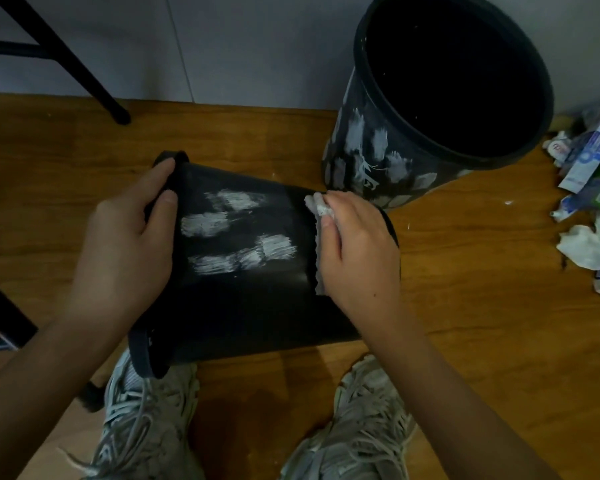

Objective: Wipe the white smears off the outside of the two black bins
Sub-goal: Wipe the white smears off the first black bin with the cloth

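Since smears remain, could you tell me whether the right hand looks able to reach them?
Probably yes: the right hand presses its cloth beside the white smears, with bare bin wall between.

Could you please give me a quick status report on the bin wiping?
Left hand grips tipped bin at rim. Right hand presses cloth near its base. Smears still on it; upright bin unwiped. Nothing in the way.
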`<state>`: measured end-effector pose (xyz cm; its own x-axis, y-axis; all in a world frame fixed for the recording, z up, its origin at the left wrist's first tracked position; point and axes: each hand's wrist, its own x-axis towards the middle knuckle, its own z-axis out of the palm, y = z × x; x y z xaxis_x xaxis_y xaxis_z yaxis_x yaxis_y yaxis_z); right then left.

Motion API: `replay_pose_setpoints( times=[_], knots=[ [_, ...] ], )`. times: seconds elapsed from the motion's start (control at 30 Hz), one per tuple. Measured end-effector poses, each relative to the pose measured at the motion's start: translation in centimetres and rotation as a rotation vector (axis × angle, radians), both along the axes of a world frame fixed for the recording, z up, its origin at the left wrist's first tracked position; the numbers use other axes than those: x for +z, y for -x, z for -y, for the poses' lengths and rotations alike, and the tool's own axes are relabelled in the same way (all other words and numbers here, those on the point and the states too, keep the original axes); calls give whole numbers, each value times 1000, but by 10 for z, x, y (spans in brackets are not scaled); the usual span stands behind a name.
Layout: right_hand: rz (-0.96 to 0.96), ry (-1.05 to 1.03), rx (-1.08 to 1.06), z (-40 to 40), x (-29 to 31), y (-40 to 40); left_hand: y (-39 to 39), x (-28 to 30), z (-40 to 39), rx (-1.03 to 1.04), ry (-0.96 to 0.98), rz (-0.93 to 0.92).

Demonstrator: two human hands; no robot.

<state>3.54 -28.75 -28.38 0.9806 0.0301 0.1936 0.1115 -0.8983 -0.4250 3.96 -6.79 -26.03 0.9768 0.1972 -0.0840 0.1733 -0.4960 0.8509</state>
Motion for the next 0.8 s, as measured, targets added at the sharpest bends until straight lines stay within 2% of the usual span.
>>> replay_pose_setpoints(
  times=[0.2,0.4,0.63,0.7,0.8],
  knots=[
    [-108,8,34,-19,10,-35,1,5,2,12,41,-37],
    [-17,4,207,-37,10,-6,2,4,4,24,73,-45],
    [134,-1,22,-8,-6,30,3,5,4,10,73,-35],
    [148,-3,86,-27,-4,26,2,5,4,8,80,-35],
    [180,5,325,-41,-6,37,3,4,4,20,92,-32]
  ],
)
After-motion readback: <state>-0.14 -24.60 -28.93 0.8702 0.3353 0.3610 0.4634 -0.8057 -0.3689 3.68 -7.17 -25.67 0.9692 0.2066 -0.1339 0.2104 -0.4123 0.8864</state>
